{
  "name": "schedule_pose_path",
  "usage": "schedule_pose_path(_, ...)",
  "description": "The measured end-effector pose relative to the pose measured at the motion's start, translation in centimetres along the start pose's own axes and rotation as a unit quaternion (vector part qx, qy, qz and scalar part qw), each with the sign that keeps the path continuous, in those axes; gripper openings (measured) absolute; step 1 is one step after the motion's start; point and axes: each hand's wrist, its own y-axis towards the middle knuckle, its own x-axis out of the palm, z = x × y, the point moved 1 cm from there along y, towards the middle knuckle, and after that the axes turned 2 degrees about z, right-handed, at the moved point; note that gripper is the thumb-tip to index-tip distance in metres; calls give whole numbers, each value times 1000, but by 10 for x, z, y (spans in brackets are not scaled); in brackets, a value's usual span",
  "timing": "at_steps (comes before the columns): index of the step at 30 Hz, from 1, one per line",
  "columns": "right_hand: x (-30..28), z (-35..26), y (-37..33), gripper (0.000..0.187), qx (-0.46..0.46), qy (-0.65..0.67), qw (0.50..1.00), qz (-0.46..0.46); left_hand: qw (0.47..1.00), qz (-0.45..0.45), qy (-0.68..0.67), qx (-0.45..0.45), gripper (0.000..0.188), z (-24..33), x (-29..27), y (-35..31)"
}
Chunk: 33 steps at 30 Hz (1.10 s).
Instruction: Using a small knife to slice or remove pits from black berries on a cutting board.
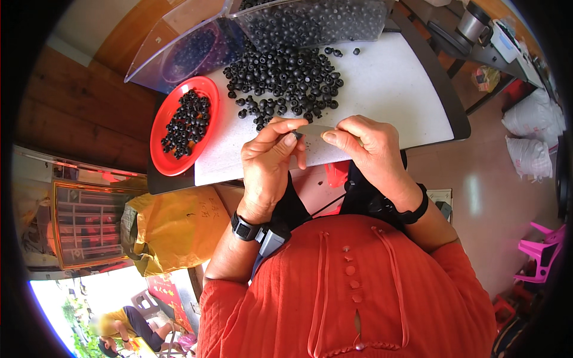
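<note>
Between the thumb and fingers of my left hand (267,164) is a small black knob-shaped part (296,135), largely covered by the fingertips. My right hand (376,149) pinches a thin, flat, greyish blade (314,128), whose tip reaches the black part. Just beyond both hands, a heap of similar black parts (286,74) spreads over the white board (400,89). To the left, a red plastic plate (156,137) carries more of these parts.
A clear plastic bin (152,59) of black parts lies tipped at the far side. A yellow sack (179,224) stands at the left below the dark table. White sacks (528,156) and a pink stool (540,253) are at right. Another person (140,325) sits at lower left.
</note>
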Motion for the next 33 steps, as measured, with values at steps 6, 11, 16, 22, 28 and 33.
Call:
schedule_pose_path(6, 1, 0, 1, 25, -30, 12, 999, -8, 999, 23, 33, 10, 23, 3, -1, -2)
schedule_pose_path(11, -6, 0, -6, 24, 16, 82, 996, 4, 947, 149, 240, 152, 22, 44, -22, 1)
schedule_pose_path(16, -6, -3, -3, 24, -7, 38, 999, -8, 825, 217, 485, 192, 22, 112, -88, 28)
schedule_pose_path(22, -3, 1, -4, 22, -17, 33, 999, 5, 765, 87, 586, 253, 14, 82, -62, 10)
schedule_pose_path(28, -2, 0, -4, 21, -28, 28, 999, 11, 741, 112, 623, 225, 19, 26, -40, 8)
schedule_pose_path(33, -1, 1, -4, 21, -48, 9, 999, 24, 699, 115, 662, 244, 16, 19, -41, 17)
